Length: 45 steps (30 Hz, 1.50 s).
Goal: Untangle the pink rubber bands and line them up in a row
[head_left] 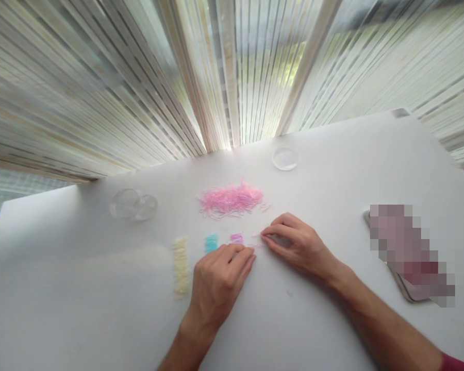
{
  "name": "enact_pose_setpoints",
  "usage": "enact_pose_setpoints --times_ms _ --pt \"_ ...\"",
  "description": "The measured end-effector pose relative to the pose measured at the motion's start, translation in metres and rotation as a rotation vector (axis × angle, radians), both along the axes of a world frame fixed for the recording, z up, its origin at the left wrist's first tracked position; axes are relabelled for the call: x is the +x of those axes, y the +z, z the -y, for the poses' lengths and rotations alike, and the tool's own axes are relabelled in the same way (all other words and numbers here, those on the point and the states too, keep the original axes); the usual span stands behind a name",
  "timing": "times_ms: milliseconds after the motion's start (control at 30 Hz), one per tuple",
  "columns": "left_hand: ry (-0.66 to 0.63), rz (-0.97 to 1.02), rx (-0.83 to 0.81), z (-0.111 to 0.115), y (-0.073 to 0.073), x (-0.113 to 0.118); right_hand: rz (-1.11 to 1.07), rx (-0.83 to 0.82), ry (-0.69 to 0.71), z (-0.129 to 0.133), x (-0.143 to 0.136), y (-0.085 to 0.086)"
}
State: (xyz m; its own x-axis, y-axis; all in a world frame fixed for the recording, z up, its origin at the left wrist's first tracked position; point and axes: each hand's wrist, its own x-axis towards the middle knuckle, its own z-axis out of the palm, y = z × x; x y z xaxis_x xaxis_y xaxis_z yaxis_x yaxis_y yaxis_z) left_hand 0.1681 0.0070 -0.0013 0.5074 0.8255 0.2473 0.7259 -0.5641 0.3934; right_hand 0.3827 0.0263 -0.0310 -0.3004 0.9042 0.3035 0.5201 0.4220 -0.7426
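Note:
A loose heap of thin pink strands (232, 200) lies on the white table in front of me. Nearer to me are three neat rows: pale yellow strands (181, 268), light blue strands (211, 242) and a short group of purple strands (236, 238). My right hand (294, 242) is right of the purple group, thumb and forefinger pinched on one thin pink strand (255, 235). My left hand (222, 275) rests just below the blue and purple rows with its fingers pressed together. A thin strand shows by its fingertips; whether they grip it is hard to see.
Clear round dishes (126, 204) stand at the left, and a clear round lid or dish (285, 159) lies near the far edge. A flat, blurred-out object, perhaps a phone (406, 252), lies at the right. String curtains (232, 77) hang behind the white table (81, 299).

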Motion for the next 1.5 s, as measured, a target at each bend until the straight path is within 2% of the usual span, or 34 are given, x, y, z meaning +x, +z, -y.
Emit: enact_pose_setpoints --times_ms 133,300,733,967,1167,1500 --pt "0.048 -0.084 0.068 -0.004 -0.004 0.011 0.008 -0.013 0.005 -0.001 0.000 0.001" --pt "0.112 -0.136 0.078 -0.004 -0.003 0.013 0.023 -0.046 0.038 -0.002 0.003 0.000" --pt "0.118 -0.118 0.090 -0.008 -0.005 0.020 0.051 -0.122 0.115 0.000 0.011 0.007" --pt "0.182 -0.132 0.138 -0.007 -0.007 0.018 0.072 -0.117 0.120 0.001 0.013 0.008" --pt "0.163 -0.155 0.099 -0.005 -0.003 0.018 0.110 -0.096 0.101 0.002 0.014 0.007" --pt "0.109 -0.111 0.049 -0.005 -0.006 0.021 0.092 -0.111 0.104 0.001 0.013 0.006"
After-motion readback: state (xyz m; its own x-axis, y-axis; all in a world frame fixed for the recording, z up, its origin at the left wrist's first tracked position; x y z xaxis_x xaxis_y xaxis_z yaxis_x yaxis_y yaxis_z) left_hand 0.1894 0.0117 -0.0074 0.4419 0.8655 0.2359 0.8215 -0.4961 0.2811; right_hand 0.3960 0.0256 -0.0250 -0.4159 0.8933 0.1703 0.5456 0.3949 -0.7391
